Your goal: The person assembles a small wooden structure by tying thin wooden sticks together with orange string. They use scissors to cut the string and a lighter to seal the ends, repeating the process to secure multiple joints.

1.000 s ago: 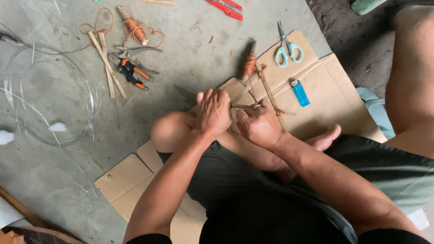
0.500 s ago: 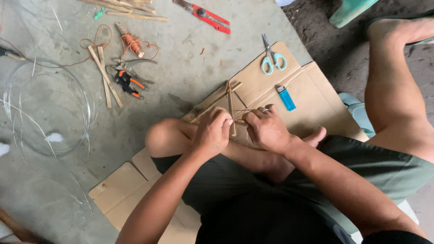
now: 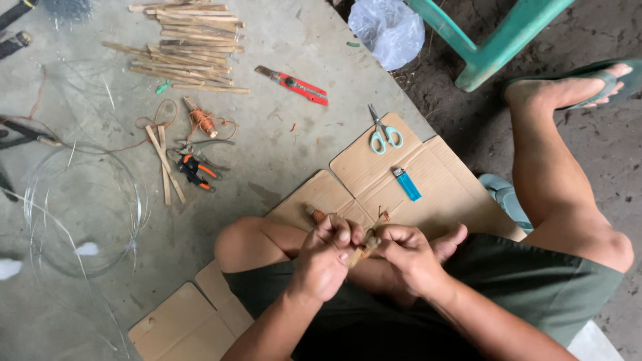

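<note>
I sit on flattened cardboard (image 3: 438, 194) on a concrete floor. My left hand (image 3: 324, 257) and my right hand (image 3: 409, 256) meet over my bent leg, both closed on a small bundle of bamboo sticks (image 3: 366, 245) wound with orange thread. A thread spool end (image 3: 314, 214) pokes out just behind my left hand's fingers.
On the cardboard lie pale green scissors (image 3: 384, 134) and a blue lighter (image 3: 406, 183). On the floor: a red utility knife (image 3: 294, 84), a pile of bamboo strips (image 3: 187, 43), an orange thread spool (image 3: 200, 121), pliers (image 3: 195, 170), wire coils (image 3: 80, 207), a plastic bag (image 3: 390, 28), a green chair leg (image 3: 495, 50).
The view has tilted so the floor items sit lower in frame. My hands have drawn closer to my body, and the stick bundle is now gripped tightly between them instead of standing up.
</note>
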